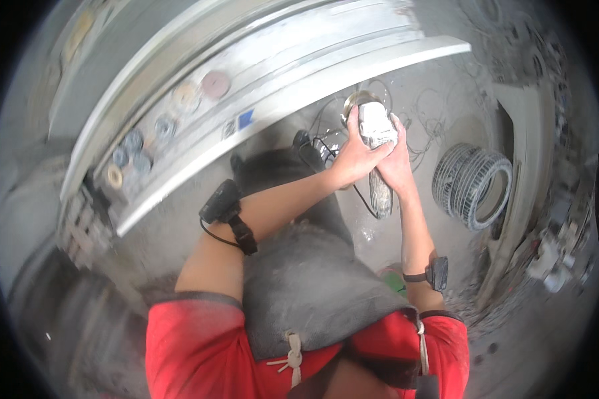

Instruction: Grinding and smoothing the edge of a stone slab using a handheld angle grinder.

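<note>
Both my hands are wrapped round an angle grinder (377,120) out in front of me. Its head is white with dust, and a brass-coloured round guard or disc shows at its far left side. My left hand (356,156) grips it from the left, thumb across the body. From the right, my right hand (398,163) closes round the same body, fingers partly hidden. The grinder's dusty rear end (380,196) points back toward me below my hands. A black cable (362,197) loops beside it. Whether the disc turns, I cannot tell.
A long pale stone or metal slab (293,83) runs across the left and front. Round discs (215,84) and several small rolls (134,140) lie on the bench behind it. Two tyres (472,186) sit on the dusty floor at right, near loose cables (427,126).
</note>
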`<state>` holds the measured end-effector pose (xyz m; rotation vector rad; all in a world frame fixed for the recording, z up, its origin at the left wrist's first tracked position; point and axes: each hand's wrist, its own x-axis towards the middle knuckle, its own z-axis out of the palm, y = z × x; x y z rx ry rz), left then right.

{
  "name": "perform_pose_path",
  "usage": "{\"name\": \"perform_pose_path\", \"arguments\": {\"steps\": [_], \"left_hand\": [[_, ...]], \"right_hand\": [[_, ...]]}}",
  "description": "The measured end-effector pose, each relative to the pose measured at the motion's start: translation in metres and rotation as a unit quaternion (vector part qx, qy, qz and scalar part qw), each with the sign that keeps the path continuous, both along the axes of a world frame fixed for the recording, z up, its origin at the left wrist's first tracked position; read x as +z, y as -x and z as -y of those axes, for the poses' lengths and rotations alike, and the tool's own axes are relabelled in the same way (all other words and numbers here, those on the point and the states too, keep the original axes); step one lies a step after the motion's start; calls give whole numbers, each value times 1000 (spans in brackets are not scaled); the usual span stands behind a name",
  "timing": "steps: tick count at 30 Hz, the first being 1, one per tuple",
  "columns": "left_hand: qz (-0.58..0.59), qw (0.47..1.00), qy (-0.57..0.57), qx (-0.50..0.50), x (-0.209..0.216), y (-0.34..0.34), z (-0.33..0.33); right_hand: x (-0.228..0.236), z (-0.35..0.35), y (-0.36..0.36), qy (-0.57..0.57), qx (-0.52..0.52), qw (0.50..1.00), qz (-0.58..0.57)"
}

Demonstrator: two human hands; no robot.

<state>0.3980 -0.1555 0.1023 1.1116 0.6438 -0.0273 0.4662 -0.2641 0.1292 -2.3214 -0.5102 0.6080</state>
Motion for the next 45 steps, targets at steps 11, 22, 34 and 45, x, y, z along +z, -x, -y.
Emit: {"name": "perform_pose_path", "arguments": {"steps": [11, 22, 34, 45], "left_hand": [[-68, 938, 227, 254, 35, 198, -91], [-58, 914, 239, 322, 9, 194, -117], [-66, 955, 289, 13, -4, -84, -52], [-82, 970, 203, 107, -1, 39, -74]], "right_hand": [[56, -151, 127, 164, 246, 916, -270], [25, -187, 118, 146, 301, 901, -275], [28, -63, -107, 120, 24, 977, -174], [25, -110, -3, 167, 150, 961, -160]]}}
